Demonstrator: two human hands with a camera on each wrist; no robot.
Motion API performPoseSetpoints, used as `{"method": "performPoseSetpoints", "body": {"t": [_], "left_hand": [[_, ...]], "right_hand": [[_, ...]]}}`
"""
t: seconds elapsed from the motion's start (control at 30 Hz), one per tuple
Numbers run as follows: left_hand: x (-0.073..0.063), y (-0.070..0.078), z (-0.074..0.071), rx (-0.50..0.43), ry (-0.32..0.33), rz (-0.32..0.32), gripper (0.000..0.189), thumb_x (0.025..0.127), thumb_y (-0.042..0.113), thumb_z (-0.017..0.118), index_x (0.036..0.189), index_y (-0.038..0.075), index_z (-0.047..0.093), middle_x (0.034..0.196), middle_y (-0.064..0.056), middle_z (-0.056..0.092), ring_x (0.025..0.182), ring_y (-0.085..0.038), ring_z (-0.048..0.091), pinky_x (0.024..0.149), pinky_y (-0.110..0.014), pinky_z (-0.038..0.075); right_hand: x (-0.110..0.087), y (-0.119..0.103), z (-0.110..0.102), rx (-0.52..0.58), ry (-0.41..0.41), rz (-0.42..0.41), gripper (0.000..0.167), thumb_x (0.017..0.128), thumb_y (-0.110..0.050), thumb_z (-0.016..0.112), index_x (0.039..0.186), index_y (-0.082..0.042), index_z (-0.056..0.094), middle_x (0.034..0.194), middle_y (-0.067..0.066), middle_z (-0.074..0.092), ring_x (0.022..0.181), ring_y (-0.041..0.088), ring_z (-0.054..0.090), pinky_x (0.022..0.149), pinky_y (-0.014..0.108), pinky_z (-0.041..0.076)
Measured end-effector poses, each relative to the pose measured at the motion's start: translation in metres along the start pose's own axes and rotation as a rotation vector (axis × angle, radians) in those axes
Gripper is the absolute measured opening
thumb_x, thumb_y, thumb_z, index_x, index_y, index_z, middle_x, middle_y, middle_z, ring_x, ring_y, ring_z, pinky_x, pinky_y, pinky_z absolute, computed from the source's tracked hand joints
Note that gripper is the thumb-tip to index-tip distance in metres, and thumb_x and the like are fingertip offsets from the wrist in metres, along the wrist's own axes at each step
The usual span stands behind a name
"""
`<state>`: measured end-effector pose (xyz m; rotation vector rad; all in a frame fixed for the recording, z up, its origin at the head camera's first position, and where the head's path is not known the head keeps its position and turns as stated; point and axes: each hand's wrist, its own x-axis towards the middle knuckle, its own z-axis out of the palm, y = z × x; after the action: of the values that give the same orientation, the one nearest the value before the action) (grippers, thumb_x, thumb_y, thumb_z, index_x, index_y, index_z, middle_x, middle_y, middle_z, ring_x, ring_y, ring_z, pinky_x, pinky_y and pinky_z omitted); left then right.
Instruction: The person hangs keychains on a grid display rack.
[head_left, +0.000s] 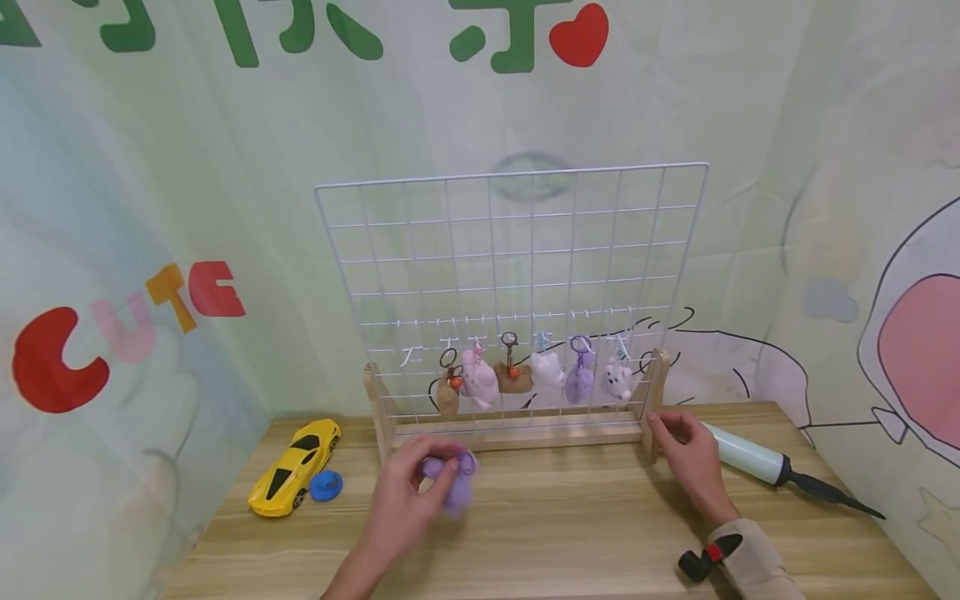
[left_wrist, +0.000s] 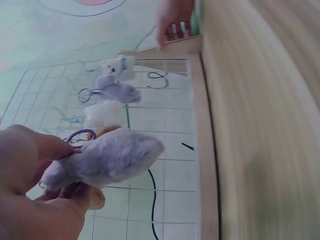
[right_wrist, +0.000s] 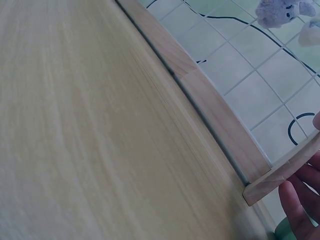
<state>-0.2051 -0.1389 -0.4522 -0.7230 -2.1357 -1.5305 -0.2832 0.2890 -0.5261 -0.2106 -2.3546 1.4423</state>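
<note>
My left hand (head_left: 411,492) pinches a purple plush keychain (head_left: 454,492) above the table, in front of the wire grid rack (head_left: 510,250). In the left wrist view the fluffy purple plush (left_wrist: 122,157) lies sideways between thumb and fingers, its purple ring beside the thumb. At the rack's right end, my right hand (head_left: 692,458) grips the wooden side post (head_left: 657,392); the right wrist view has fingers (right_wrist: 295,205) on both sides of that post. Several plush keychains hang in a row on the grid, among them a pink one (head_left: 478,379), a purple one (head_left: 580,382) and a white one (head_left: 618,379).
A yellow toy car (head_left: 296,468) and a small blue toy (head_left: 326,485) sit at the left of the wooden table (head_left: 570,533). Behind my right hand lies a pale pump (head_left: 750,457) with a black nozzle. A printed cloth backdrop (head_left: 225,150) rises behind the rack.
</note>
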Motion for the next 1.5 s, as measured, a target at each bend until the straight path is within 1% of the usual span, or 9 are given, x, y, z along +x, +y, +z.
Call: {"method": "performPoseSetpoints", "body": {"t": [0.07, 0.17, 0.27, 0.4, 0.57, 0.8, 1.03, 1.3, 1.5], "left_hand": [[0.005, 0.004, -0.005, -0.114, 0.009, -0.091, 0.021, 0.097, -0.009, 0.074, 0.115, 0.003, 0.073, 0.116, -0.014, 0.073, 0.105, -0.014, 0.071, 0.089, -0.023, 0.063], [0.013, 0.01, -0.01, -0.186, 0.052, -0.229, 0.022, 0.098, -0.005, 0.074, 0.12, 0.002, 0.072, 0.12, -0.016, 0.071, 0.108, -0.014, 0.071, 0.091, -0.021, 0.062], [0.021, 0.016, -0.014, -0.206, 0.093, -0.283, 0.025, 0.098, -0.003, 0.075, 0.123, -0.001, 0.07, 0.124, -0.019, 0.071, 0.112, -0.015, 0.071, 0.094, -0.021, 0.061], [0.03, 0.021, -0.017, -0.218, 0.138, -0.276, 0.031, 0.096, -0.001, 0.079, 0.125, -0.005, 0.068, 0.126, -0.023, 0.069, 0.113, -0.015, 0.072, 0.096, -0.022, 0.061], [0.041, 0.022, -0.018, -0.202, 0.212, -0.238, 0.027, 0.097, 0.003, 0.08, 0.121, -0.002, 0.07, 0.121, -0.019, 0.07, 0.108, -0.017, 0.072, 0.093, -0.022, 0.062], [0.051, 0.019, -0.02, -0.154, 0.305, -0.178, 0.016, 0.099, 0.0, 0.077, 0.114, -0.001, 0.074, 0.113, -0.013, 0.075, 0.1, -0.008, 0.074, 0.088, -0.019, 0.063], [0.06, 0.019, -0.024, -0.143, 0.372, -0.145, 0.026, 0.097, 0.005, 0.081, 0.122, 0.004, 0.075, 0.118, -0.015, 0.077, 0.104, -0.013, 0.076, 0.085, -0.018, 0.062], [0.061, 0.022, -0.034, -0.034, 0.441, -0.121, 0.022, 0.096, 0.011, 0.083, 0.117, 0.009, 0.079, 0.114, -0.012, 0.082, 0.101, -0.012, 0.078, 0.091, -0.018, 0.061], [0.059, 0.03, -0.048, 0.047, 0.517, -0.144, 0.02, 0.097, 0.016, 0.084, 0.116, 0.01, 0.08, 0.112, -0.009, 0.082, 0.099, -0.008, 0.076, 0.086, -0.015, 0.06]], "right_hand": [[0.0, -0.001, 0.0, -0.004, -0.009, 0.006, 0.05, 0.106, -0.052, 0.067, 0.126, -0.006, 0.071, 0.129, 0.016, 0.074, 0.105, -0.007, 0.058, 0.088, 0.004, 0.044], [-0.001, -0.001, -0.001, -0.01, -0.016, 0.008, 0.05, 0.106, -0.053, 0.067, 0.127, -0.007, 0.071, 0.13, 0.015, 0.074, 0.107, -0.005, 0.058, 0.09, 0.005, 0.044], [-0.002, -0.002, -0.001, -0.011, -0.013, 0.0, 0.049, 0.106, -0.052, 0.067, 0.126, -0.007, 0.071, 0.129, 0.015, 0.074, 0.106, -0.008, 0.057, 0.09, 0.006, 0.044], [-0.002, -0.001, -0.001, -0.009, -0.006, -0.01, 0.048, 0.106, -0.051, 0.067, 0.125, -0.006, 0.072, 0.129, 0.016, 0.074, 0.102, -0.013, 0.056, 0.089, 0.005, 0.044], [-0.003, -0.002, -0.001, -0.009, -0.014, -0.004, 0.05, 0.106, -0.052, 0.066, 0.127, -0.006, 0.071, 0.13, 0.017, 0.074, 0.103, -0.012, 0.056, 0.088, 0.003, 0.043], [-0.003, -0.003, -0.002, -0.017, -0.024, 0.008, 0.052, 0.106, -0.053, 0.066, 0.128, -0.007, 0.07, 0.131, 0.016, 0.073, 0.11, -0.001, 0.059, 0.09, 0.004, 0.043], [-0.002, -0.002, -0.002, -0.026, -0.029, 0.01, 0.053, 0.106, -0.054, 0.065, 0.129, -0.007, 0.07, 0.132, 0.015, 0.073, 0.116, 0.008, 0.061, 0.09, 0.005, 0.044], [-0.002, -0.003, -0.001, -0.025, -0.023, 0.005, 0.052, 0.106, -0.054, 0.065, 0.129, -0.007, 0.07, 0.131, 0.016, 0.073, 0.113, 0.004, 0.06, 0.088, 0.003, 0.043], [-0.002, -0.002, -0.001, -0.023, -0.014, -0.004, 0.05, 0.107, -0.052, 0.066, 0.127, -0.006, 0.071, 0.13, 0.016, 0.074, 0.104, -0.009, 0.057, 0.087, 0.003, 0.043]]}}
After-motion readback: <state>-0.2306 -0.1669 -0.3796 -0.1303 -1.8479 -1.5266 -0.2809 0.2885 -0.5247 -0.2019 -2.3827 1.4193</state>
